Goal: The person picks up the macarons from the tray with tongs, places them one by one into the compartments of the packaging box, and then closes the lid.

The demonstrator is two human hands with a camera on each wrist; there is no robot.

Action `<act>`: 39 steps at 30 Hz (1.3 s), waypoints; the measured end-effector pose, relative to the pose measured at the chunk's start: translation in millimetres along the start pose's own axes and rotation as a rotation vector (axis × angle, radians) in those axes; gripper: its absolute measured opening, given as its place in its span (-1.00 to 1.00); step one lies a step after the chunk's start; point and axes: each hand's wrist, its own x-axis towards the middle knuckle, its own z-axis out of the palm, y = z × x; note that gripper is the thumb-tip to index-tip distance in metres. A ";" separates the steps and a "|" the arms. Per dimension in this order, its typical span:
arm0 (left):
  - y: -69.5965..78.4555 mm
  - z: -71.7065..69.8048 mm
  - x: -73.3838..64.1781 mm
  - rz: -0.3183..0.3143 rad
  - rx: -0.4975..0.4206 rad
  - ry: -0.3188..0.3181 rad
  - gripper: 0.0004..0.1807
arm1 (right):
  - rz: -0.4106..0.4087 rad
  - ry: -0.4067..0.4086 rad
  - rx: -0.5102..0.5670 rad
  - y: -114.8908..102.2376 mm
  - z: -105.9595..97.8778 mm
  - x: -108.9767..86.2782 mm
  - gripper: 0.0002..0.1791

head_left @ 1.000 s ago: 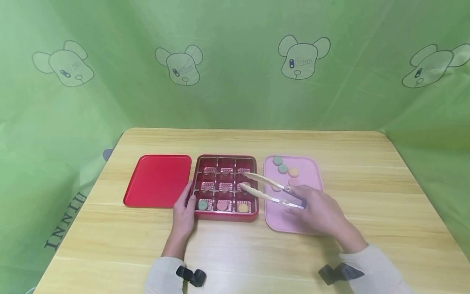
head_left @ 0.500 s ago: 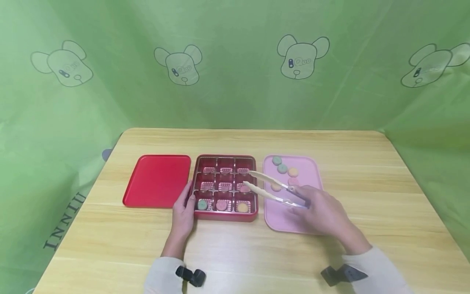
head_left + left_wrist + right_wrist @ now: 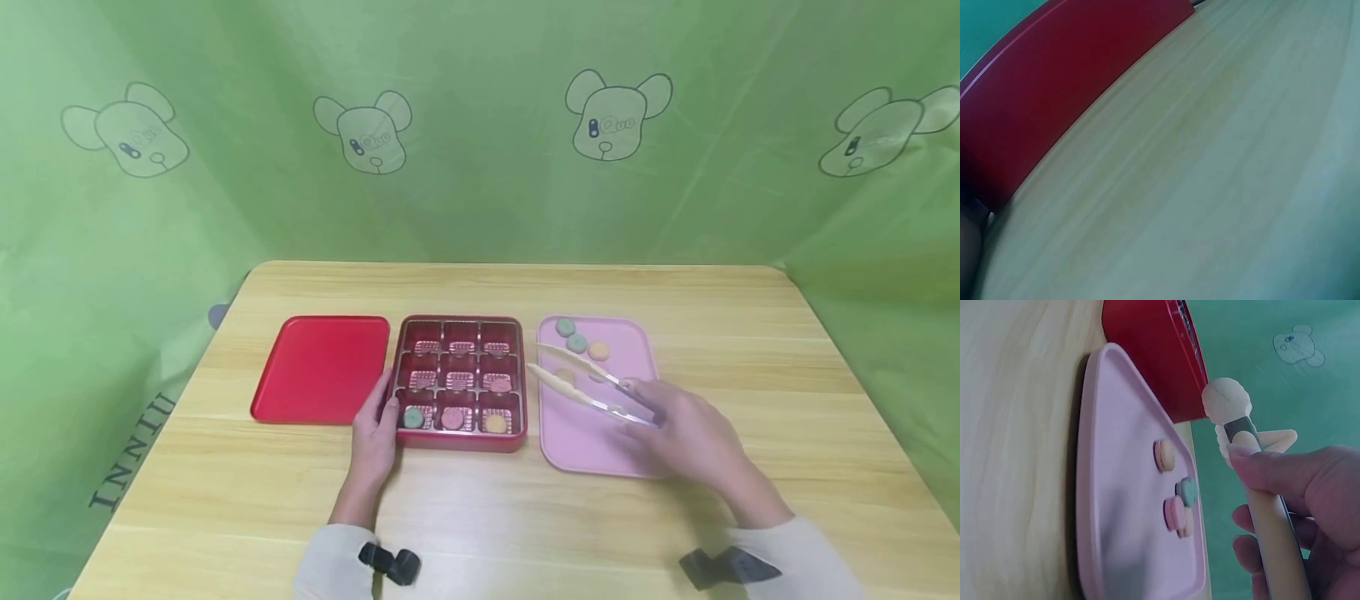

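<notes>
My left hand [image 3: 375,433] rests against the left side of a red box [image 3: 461,444], its thumb at the rim. A clear insert divides the box into several compartments. The near row holds a green macaron [image 3: 413,418], a pink macaron [image 3: 452,418] and a yellow macaron [image 3: 496,424]. Another pink macaron [image 3: 500,384] lies in the middle row's right compartment. My right hand [image 3: 686,429] grips tongs [image 3: 555,382] with pale tips. The tips are parted, with nothing between them, above the left part of a pink tray [image 3: 570,454]. Only the box's wall [image 3: 1072,75] shows clearly in the left wrist view.
Several macarons lie on the tray, among them two green macarons [image 3: 565,327] and a yellow macaron [image 3: 597,351]. The right wrist view shows a pink macaron [image 3: 1174,512] there. A flat red lid [image 3: 322,371] lies left of the box. Green curtain [image 3: 480,183] surrounds the wooden table [image 3: 480,517].
My right hand has drawn the tongs rightward, away from the box's middle-right compartment, to over the tray. The pink macaron in that compartment is now uncovered. My left hand stays in place.
</notes>
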 end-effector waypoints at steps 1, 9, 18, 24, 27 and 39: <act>-4.0 0.3 1.7 0.000 -0.003 -0.001 -0.48 | 0.004 0.000 -0.002 1.4 -0.6 -0.6 -0.28; -29.8 2.9 12.5 0.034 -0.008 0.013 -0.48 | 0.013 0.003 -0.021 11.7 -2.8 -5.1 -0.26; -34.4 3.1 8.7 0.012 0.010 0.016 -0.48 | 0.058 -0.050 -0.028 22.2 5.3 -11.4 -0.22; -37.6 3.4 3.8 0.007 0.007 0.016 -0.48 | 0.061 -0.052 -0.038 27.2 12.2 -15.0 -0.20; -37.0 3.8 3.1 0.013 -0.001 0.028 -0.49 | 0.061 -0.046 -0.039 28.6 13.8 -16.4 -0.19; -37.3 4.6 7.2 0.041 -0.012 0.031 -0.49 | 0.056 -0.020 -0.051 30.8 13.8 -14.9 -0.18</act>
